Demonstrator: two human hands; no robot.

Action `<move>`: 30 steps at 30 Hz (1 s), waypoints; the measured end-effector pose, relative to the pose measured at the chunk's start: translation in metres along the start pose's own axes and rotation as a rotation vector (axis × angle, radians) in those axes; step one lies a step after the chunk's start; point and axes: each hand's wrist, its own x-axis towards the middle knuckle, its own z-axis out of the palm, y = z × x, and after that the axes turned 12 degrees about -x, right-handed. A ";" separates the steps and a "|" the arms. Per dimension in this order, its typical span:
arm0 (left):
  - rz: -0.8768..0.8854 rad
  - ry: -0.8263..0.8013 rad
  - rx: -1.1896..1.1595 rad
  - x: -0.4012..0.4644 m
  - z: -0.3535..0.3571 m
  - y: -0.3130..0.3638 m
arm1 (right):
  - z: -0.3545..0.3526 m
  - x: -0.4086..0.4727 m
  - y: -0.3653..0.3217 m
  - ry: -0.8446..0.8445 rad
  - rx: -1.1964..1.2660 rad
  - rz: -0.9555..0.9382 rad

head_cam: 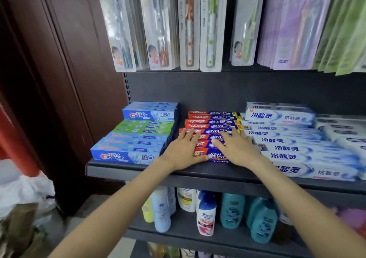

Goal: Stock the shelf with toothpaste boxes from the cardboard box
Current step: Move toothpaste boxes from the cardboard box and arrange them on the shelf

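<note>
Left hand point(183, 152): flat, fingers straight and spread, palm down on the left part of the red and blue toothpaste boxes point(213, 126); grip wide, holding nothing.
Right hand point(236, 149): flat likewise, fingers straight, pressing on the right part of the same stack; grip wide.
Red and blue toothpaste boxes: stacked in stepped rows on the dark shelf point(138, 171), under both palms, between the two hands' outer edges.
Neighbours: Crest boxes point(136, 137) just left; white and blue boxes point(297, 139) just right.
Above: hanging toothbrush packs point(188, 26).
Below: shampoo bottles point(206, 214).
</note>
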 end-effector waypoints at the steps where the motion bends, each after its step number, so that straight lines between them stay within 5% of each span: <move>1: 0.003 -0.002 0.005 0.000 0.000 0.000 | 0.002 0.001 -0.001 0.001 -0.009 0.006; 6: -0.013 -0.068 -0.097 0.004 -0.015 0.004 | 0.000 0.007 0.009 0.010 0.009 -0.014; 12: 0.036 0.310 -0.070 0.057 -0.050 -0.010 | -0.034 0.044 0.018 0.084 0.067 -0.077; 19: -0.123 -0.222 -0.106 0.113 -0.017 -0.018 | -0.012 0.111 0.027 -0.111 0.001 0.025; 30: -0.080 -0.197 -0.032 0.129 -0.010 -0.041 | 0.005 0.137 0.013 -0.168 -0.007 0.042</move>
